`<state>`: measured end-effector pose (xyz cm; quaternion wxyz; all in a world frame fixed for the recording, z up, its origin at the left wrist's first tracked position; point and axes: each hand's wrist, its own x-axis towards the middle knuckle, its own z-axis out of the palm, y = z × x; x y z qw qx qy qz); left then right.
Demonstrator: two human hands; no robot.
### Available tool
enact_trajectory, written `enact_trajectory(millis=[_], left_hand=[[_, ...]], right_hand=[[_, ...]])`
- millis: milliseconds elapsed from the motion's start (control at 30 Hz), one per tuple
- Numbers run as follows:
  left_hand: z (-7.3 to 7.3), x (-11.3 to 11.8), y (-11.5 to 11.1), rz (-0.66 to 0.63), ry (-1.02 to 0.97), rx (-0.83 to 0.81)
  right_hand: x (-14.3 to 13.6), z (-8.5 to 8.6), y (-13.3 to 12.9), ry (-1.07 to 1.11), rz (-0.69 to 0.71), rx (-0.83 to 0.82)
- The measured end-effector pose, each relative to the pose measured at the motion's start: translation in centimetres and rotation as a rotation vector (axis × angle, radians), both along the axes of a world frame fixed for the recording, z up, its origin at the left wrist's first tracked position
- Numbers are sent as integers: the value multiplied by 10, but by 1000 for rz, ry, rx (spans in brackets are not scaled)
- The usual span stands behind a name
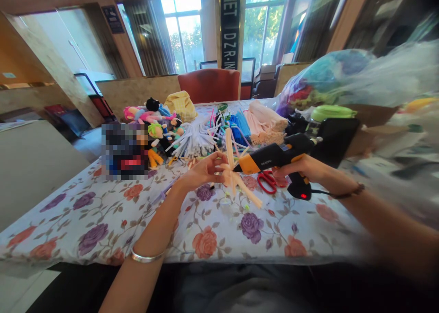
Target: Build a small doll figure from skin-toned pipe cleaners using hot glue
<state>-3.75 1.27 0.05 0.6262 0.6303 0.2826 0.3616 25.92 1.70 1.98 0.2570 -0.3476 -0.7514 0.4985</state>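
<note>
My right hand point(302, 167) is wrapped round the handle of a black and yellow glue gun point(270, 156), whose nozzle points left. A red light glows at the base of its handle. The nozzle tip meets a bundle of peach pipe cleaners point(229, 146), or comes very close to it. Closed fingers of my left hand point(209, 171) pinch that bundle at its middle, and its strands stick out upward and down to the right. Below the glue gun, red-handled scissors point(266, 183) lie on the table; their blades are hard to make out.
White pipe cleaners point(195, 137) are heaped behind my hands, with blue bundles point(240, 125) and pale pink bundles point(265, 121) beside them. Small dolls point(157, 130) stand at left. A large plastic bag point(329, 75) fills the back right. The flowered tablecloth point(222, 226) covers the table.
</note>
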Motion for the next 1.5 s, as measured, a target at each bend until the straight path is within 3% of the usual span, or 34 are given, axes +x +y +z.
enact_trajectory(millis=[567,1067,1500], left_hand=[[0,0,-1,5,7,-17],[0,0,0,14,22,-9],[2,1,-1,18,44,-4]], right_hand=[[0,6,-5,6,-112,-63],[5,0,2,12,-31,-72],[-6,19,-15,-28,4,-93]])
